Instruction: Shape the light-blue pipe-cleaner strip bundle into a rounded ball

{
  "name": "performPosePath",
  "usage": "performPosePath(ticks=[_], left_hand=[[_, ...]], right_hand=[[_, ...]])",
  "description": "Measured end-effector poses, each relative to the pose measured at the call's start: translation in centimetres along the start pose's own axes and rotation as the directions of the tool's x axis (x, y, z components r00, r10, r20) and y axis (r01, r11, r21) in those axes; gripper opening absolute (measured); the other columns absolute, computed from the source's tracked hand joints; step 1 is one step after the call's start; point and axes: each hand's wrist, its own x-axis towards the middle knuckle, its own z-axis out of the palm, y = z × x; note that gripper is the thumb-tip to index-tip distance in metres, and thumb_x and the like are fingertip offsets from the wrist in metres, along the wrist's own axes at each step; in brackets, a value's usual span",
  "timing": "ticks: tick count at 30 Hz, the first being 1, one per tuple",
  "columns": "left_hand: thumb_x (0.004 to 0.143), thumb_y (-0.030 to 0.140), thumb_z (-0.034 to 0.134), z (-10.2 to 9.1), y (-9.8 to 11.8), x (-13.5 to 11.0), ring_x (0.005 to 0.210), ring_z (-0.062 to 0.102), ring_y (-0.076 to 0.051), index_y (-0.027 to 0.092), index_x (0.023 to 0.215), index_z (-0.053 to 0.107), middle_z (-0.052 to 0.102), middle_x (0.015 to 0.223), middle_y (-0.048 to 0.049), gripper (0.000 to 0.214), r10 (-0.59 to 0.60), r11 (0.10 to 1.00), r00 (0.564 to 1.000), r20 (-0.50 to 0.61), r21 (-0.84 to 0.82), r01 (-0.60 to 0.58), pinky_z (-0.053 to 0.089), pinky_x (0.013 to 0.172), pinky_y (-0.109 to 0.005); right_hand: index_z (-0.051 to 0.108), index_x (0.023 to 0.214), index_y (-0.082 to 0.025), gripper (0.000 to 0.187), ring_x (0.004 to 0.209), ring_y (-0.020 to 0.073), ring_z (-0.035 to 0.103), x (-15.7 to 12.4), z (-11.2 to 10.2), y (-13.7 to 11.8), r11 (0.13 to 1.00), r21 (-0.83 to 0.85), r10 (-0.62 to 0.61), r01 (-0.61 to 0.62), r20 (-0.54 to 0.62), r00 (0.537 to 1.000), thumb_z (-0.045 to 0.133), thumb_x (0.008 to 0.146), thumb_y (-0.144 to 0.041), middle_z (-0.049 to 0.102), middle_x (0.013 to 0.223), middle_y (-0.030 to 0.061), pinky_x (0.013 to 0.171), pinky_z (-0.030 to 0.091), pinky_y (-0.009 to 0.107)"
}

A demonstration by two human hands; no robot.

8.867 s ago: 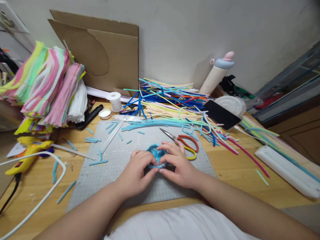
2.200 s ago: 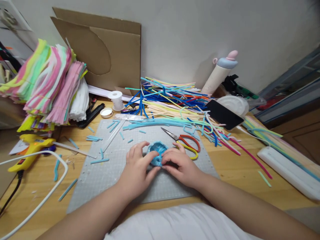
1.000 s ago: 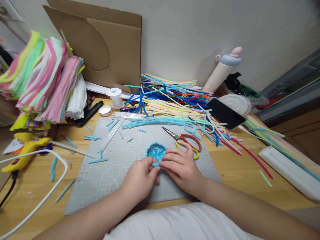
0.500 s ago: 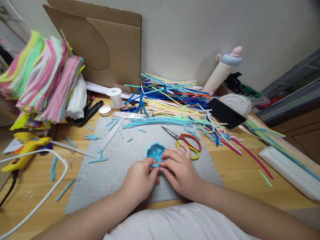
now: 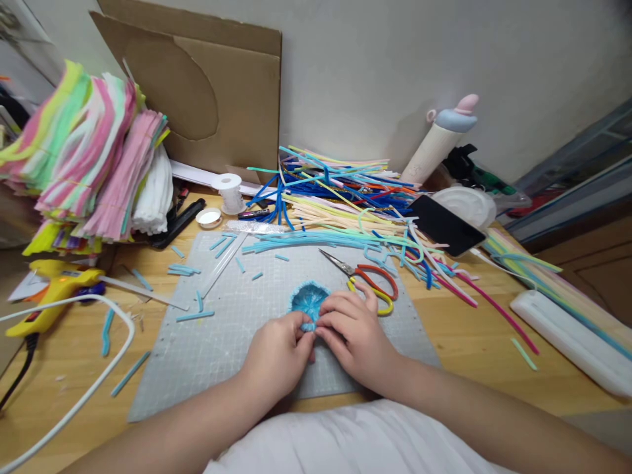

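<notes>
A small blue bowl shape made of fuzzy pipe cleaners (image 5: 307, 300) sits over the grey cutting mat (image 5: 237, 355), its hollow inside facing up. My left hand (image 5: 279, 352) pinches its near rim between thumb and forefinger. From the right, my right hand (image 5: 353, 332) closes on the same rim, its fingers curled over the right side and hiding that part. Just beyond my right hand lie scissors (image 5: 363, 271) with red and yellow handles, blades pointing up and left. Short cut blue pipe cleaner pieces (image 5: 195, 316) are scattered on the mat's left side.
A yellow glue gun (image 5: 54, 289) with a white cable (image 5: 111, 368) lies at left. Pipe cleaner bundles (image 5: 89, 151) stand behind it. Loose pipe cleaners (image 5: 336, 197) are heaped at the back, beside a phone (image 5: 447, 224). A white power strip (image 5: 567, 342) lies at right.
My fingers have shifted very slightly at the near rim of the blue bowl shape. The camera view has moved a little; everything else stays in place.
</notes>
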Motion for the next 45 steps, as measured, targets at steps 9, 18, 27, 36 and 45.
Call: performPosePath(ticks=[9, 18, 27, 36, 45], left_hand=[[0.084, 0.028, 0.047, 0.1, -0.1, -0.1, 0.059, 0.062, -0.017, 0.022, 0.083, 0.061, 0.069, 0.062, 0.001, 0.015, 0.001, 1.0, 1.0, -0.013, 0.026, -0.001, 0.038, 0.058, -0.025], [0.083, 0.024, 0.046, -0.2, 0.2, 0.0, 0.055, 0.06, -0.016, 0.021, 0.083, 0.059, 0.067, 0.06, 0.0004, 0.013, 0.02, 1.0, 1.0, -0.015, -0.002, -0.02, 0.035, 0.054, -0.024], [0.081, 0.02, 0.046, -0.3, 0.3, 0.2, 0.053, 0.055, -0.015, 0.021, 0.079, 0.056, 0.063, 0.059, 0.0003, 0.011, 0.046, 0.996, 0.998, -0.042, 0.074, -0.042, 0.029, 0.052, -0.024], [0.081, 0.02, 0.046, -0.4, 0.3, 0.2, 0.051, 0.053, -0.014, 0.021, 0.078, 0.056, 0.062, 0.058, 0.0008, 0.011, 0.044, 0.996, 0.998, -0.042, 0.085, -0.04, 0.025, 0.051, -0.024], [0.083, 0.023, 0.046, -0.3, 0.3, 0.0, 0.053, 0.054, -0.015, 0.021, 0.08, 0.058, 0.064, 0.062, -0.0004, 0.012, 0.056, 0.99, 0.998, -0.042, 0.133, -0.05, 0.026, 0.051, -0.024]], right_hand=[[0.061, 0.081, -0.02, 0.009, 0.095, 0.0183, 0.056, 0.2, 0.4, 0.0, 0.998, 0.034, 0.051, -0.053, 0.061, 0.997, 0.057, 0.086, -0.014, 0.065, 0.089, 0.0008, 0.102, 0.018, 0.048], [0.058, 0.087, -0.02, 0.003, 0.103, 0.02, 0.054, 0.5, -0.4, 0.5, 0.999, 0.034, -0.01, 0.005, 0.144, 0.99, 0.06, 0.084, -0.02, 0.064, 0.099, 0.0029, 0.106, 0.012, 0.051], [0.061, 0.092, -0.021, 0.006, 0.104, 0.0197, 0.056, 0.4, -0.1, 1.1, 0.993, -0.063, -0.096, 0.101, 0.076, 0.992, 0.056, 0.089, -0.022, 0.068, 0.099, 0.0028, 0.109, 0.004, 0.054], [0.063, 0.085, -0.022, 0.005, 0.099, 0.0189, 0.058, 0.7, -0.1, 1.5, 0.997, 0.026, -0.078, 0.076, 0.065, 0.995, 0.06, 0.087, -0.025, 0.069, 0.091, 0.0014, 0.108, 0.004, 0.053], [0.063, 0.078, -0.022, 0.007, 0.102, 0.02, 0.056, 0.8, 0.2, 1.4, 0.997, 0.071, 0.01, -0.013, 0.049, 0.999, 0.063, 0.085, -0.025, 0.065, 0.099, 0.0025, 0.105, 0.012, 0.051]])
